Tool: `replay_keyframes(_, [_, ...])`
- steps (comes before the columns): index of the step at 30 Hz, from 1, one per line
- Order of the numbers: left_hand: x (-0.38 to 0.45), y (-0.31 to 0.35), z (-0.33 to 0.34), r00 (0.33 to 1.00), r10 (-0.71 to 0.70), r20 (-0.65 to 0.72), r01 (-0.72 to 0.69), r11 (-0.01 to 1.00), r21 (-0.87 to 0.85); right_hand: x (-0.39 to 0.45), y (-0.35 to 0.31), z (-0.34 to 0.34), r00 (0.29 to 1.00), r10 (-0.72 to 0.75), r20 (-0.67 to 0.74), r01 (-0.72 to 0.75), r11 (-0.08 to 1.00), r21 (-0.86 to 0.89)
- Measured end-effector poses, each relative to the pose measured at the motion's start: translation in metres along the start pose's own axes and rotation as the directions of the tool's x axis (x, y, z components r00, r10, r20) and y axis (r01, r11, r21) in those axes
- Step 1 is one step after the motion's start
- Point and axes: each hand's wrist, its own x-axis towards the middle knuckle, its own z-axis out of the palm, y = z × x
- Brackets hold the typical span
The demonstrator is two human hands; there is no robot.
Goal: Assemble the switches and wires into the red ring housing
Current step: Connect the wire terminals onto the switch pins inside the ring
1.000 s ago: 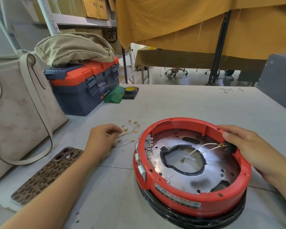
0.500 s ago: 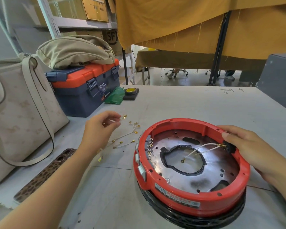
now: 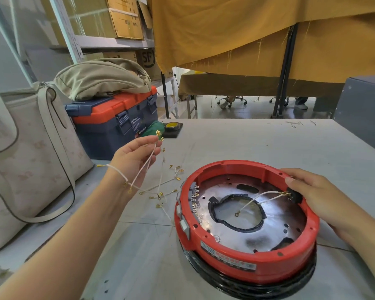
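The red ring housing (image 3: 247, 252) sits on the grey table (image 3: 247, 144) in front of me, on a black base (image 3: 247, 284). My right hand (image 3: 312, 191) rests on its far right rim, fingers curled over the black switch (image 3: 294, 195), from which two white wires (image 3: 260, 198) run inward. My left hand (image 3: 134, 156) is raised above the table, pinching a bunch of white wires (image 3: 147, 163) near their brass ends; the rest dangle. More loose wires (image 3: 167, 187) lie beside the housing
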Motion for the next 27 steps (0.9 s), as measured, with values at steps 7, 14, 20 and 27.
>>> replay_keyframes(7, [-0.006,0.000,0.012,0.989,-0.108,0.098,0.131,0.951,-0.282,0.001,0.001,0.000,1.000,-0.001,0.008,0.001,1.000,-0.008])
replay_keyframes(14, [-0.013,0.006,0.031,0.977,-0.081,0.195,0.154,0.906,-0.394,0.002,0.003,0.000,1.000,-0.006,0.006,0.006,1.000,-0.020])
replay_keyframes(20, [-0.016,0.010,0.048,0.977,0.125,0.174,-0.072,0.957,-0.281,0.001,0.001,0.001,0.999,-0.023,-0.026,0.022,0.999,-0.040])
replay_keyframes(27, [-0.027,0.000,0.073,0.931,0.220,0.292,-0.193,0.974,-0.119,-0.006,-0.013,0.001,0.964,-0.206,-0.170,0.191,0.976,-0.100])
